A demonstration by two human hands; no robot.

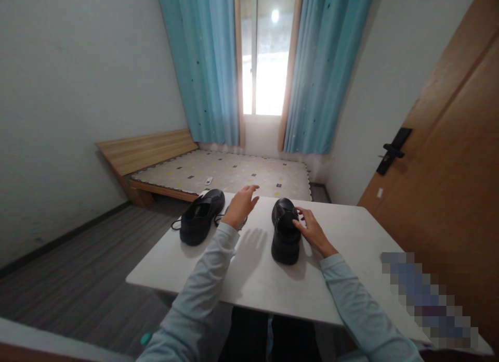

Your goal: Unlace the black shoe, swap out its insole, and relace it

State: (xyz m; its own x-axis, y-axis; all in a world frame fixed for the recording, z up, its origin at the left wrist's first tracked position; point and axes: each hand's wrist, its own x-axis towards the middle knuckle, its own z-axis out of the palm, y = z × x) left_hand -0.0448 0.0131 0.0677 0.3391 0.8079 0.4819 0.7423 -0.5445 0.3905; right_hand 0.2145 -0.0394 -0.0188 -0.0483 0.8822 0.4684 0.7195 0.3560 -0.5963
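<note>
The right black shoe [286, 237] is standing upright on the white surface [351, 237], toe pointing away from the person. The right hand [313, 232] is resting against its outer side, fingers [300, 222] slightly apart and touching the upper near the opening, apparently steadying it rather than clamping it. The left hand [240, 206] is hovering with fingers [251, 189] spread and holding nothing, between the two shoes. The left black shoe [200, 217] is lying just left of those fingers, laces [176, 224] trailing loose. No containers are showing; both shoe openings appear empty. A bed [218, 169] is standing beyond the fingers.
</note>
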